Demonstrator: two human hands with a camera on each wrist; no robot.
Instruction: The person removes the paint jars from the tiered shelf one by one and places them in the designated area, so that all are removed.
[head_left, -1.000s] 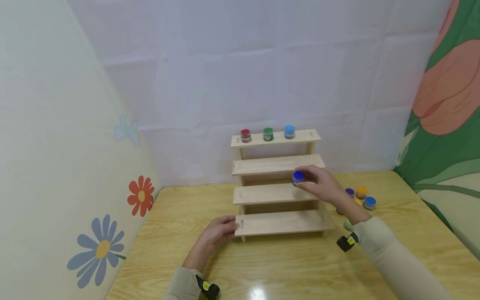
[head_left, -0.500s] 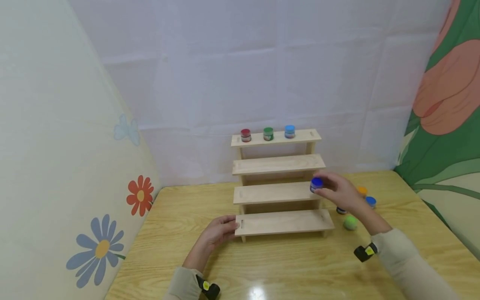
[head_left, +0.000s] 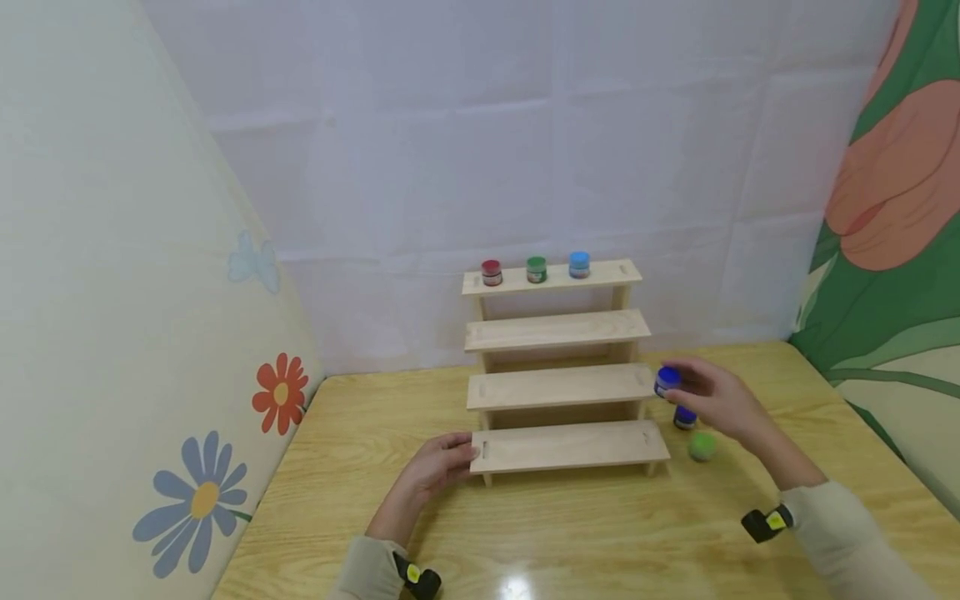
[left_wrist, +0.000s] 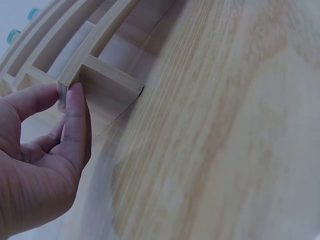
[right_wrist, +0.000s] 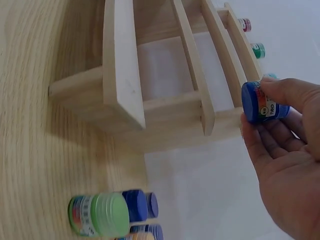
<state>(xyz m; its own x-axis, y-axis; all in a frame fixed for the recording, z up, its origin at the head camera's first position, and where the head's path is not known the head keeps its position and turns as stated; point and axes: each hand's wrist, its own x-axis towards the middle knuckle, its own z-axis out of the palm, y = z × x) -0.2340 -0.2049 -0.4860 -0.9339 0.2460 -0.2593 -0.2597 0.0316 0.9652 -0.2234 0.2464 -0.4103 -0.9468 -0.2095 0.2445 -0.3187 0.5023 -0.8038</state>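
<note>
My right hand [head_left: 716,402] pinches a dark blue paint jar [right_wrist: 260,104] between thumb and fingers. It holds the jar in the air, just off the right end of the third step down of a wooden four-step display rack [head_left: 558,387]. At the rack's front left corner, my left hand [head_left: 433,465] grips the end of the lowest board, thumb on one side and fingers on the other, as the left wrist view shows. Paint jars with red [head_left: 491,272], green [head_left: 536,269] and light blue [head_left: 579,265] lids stand in a row on the top step.
On the table right of the rack stand a light green jar [head_left: 702,446] and another dark blue jar [head_left: 684,417]. Several more jars cluster behind them in the right wrist view, one of them orange [right_wrist: 137,236]. A white cloth [head_left: 420,167] hangs behind the rack.
My right hand has carried the dark blue jar rightward and lower, from in front of the rack to beyond its right end. The left hand keeps its place on the lowest board.
</note>
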